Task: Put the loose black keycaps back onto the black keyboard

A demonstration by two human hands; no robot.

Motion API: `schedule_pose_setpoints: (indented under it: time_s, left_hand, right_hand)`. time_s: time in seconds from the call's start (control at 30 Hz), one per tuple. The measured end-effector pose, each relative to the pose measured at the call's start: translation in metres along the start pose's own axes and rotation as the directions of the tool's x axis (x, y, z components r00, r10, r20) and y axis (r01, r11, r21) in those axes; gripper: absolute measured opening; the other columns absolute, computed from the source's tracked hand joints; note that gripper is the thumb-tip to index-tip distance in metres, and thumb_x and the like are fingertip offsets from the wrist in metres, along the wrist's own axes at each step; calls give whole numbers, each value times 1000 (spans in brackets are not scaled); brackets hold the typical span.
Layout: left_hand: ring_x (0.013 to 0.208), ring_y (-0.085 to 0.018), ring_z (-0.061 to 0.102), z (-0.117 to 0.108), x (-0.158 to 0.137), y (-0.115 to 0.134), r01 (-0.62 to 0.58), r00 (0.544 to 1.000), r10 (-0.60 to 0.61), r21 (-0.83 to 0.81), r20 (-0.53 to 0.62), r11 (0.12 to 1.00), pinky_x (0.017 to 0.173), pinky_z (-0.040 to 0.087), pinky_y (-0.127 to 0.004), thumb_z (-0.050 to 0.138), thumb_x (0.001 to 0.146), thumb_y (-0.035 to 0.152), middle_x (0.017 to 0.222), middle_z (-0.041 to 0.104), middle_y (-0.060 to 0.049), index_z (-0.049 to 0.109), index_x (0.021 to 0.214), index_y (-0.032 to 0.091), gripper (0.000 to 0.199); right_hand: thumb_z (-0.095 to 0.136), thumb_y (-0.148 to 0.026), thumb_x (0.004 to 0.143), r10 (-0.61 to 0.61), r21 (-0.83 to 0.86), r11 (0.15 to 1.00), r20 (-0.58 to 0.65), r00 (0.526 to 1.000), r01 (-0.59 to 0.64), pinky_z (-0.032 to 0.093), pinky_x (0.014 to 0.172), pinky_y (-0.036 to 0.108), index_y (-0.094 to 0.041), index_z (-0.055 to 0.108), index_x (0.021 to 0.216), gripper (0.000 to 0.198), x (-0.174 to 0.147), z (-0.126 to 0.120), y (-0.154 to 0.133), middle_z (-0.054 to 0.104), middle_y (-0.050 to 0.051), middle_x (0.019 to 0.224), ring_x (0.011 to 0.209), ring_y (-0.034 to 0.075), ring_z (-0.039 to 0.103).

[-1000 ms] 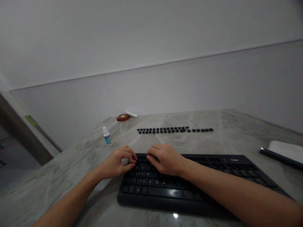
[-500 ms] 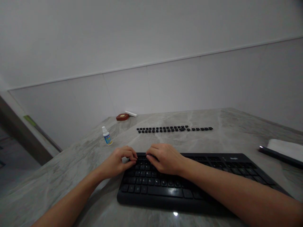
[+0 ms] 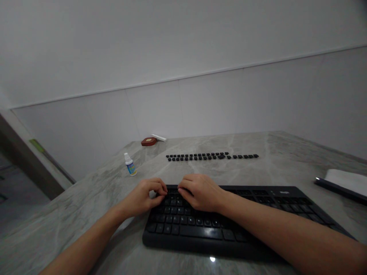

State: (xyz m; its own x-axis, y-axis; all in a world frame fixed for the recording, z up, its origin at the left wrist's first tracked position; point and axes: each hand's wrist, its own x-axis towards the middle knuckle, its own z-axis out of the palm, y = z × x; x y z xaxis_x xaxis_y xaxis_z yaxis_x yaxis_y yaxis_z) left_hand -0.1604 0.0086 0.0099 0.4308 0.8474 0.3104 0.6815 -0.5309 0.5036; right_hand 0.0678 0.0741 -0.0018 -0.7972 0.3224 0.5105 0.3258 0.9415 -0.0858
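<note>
A black keyboard [image 3: 200, 232] lies on the grey marbled tabletop, its long space bar towards me. At its upper left corner my left hand [image 3: 149, 194] rests with thumb and curled fingers drawn together over the top keys. Just right of it, my right hand [image 3: 200, 193] is closed in a similar pinch at the keyboard's back edge, its forearm crossing the right half. Whatever lies between the fingertips of either hand is too small or hidden to make out. Beyond the keyboard, several loose black keycaps [image 3: 195, 157] stand in two rows.
Left of the keyboard stands a small white spray bottle [image 3: 130, 166] with a blue label. A reddish-brown case [image 3: 148, 141] and a white bar-shaped object [image 3: 159, 137] lie near the wall. On the right is a dark, slim object [image 3: 340, 190] beside something white [image 3: 348, 180].
Both hands keep nearly the same pose at the keyboard's top edge. The whole view has shifted very slightly; the keycap rows and bottle stay in place.
</note>
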Motion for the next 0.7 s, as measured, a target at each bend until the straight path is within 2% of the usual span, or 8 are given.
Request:
schedule_pose_setpoints:
  time_s: [0.17, 0.33, 0.4, 0.5, 0.57, 0.7]
  left_hand:
    - [80, -14, 62, 0, 1, 0, 47, 999, -47, -19, 6, 999, 78, 48, -28, 58, 81, 11, 86, 66, -2, 62, 69, 16, 13]
    - [83, -15, 61, -3, 0, 6, -8, 1000, 7, 77, 23, 997, 78, 47, -28, 57, 83, 15, 90, 63, -3, 65, 70, 17, 15]
    - [81, -15, 59, -4, 0, 8, -29, 1000, 28, 118, 15, 993, 76, 46, -27, 56, 84, 16, 89, 62, -3, 65, 69, 17, 17]
    - [71, -13, 56, -3, 0, 8, -31, 1000, 30, 174, 4, 984, 66, 43, -24, 56, 83, 18, 77, 56, -2, 64, 63, 15, 22]
    - [61, -11, 50, -2, 0, 6, -5, 1000, 2, 192, 19, 981, 57, 37, -22, 57, 83, 19, 67, 50, 0, 63, 58, 15, 26]
    - [52, -8, 42, -1, 1, -1, 61, 993, -75, 157, 89, 986, 49, 29, -20, 55, 83, 23, 55, 44, 3, 60, 54, 14, 31]
  right_hand:
    - [50, -21, 91, 1, -8, 1000, 8, 1000, -1, 34, 59, 26, -13, 67, 83, 20, -1, -1, -1, 65, 6, 78, 65, 13, 54]
    - [49, -22, 91, 8, -1, 1000, 17, 1000, -8, 37, 59, 26, -14, 67, 84, 21, 0, -1, 0, 66, 6, 79, 66, 14, 55]
    - [50, -20, 91, -4, 28, 1000, 30, 1000, 3, 40, 64, 27, -14, 67, 88, 19, 0, -2, -1, 67, 7, 84, 72, 16, 57]
    - [53, -19, 89, -76, 110, 992, 82, 994, 67, 45, 75, 30, -14, 64, 102, 18, 1, -6, -6, 67, 9, 93, 88, 19, 57]
    - [58, -22, 86, -137, 183, 977, 133, 982, 112, 46, 82, 32, -12, 59, 110, 26, 1, -9, -12, 65, 10, 99, 95, 21, 56]
    - [63, -32, 84, -155, 268, 958, 202, 967, 98, 44, 91, 35, -12, 54, 113, 37, 2, -12, -20, 61, 12, 108, 100, 23, 54]
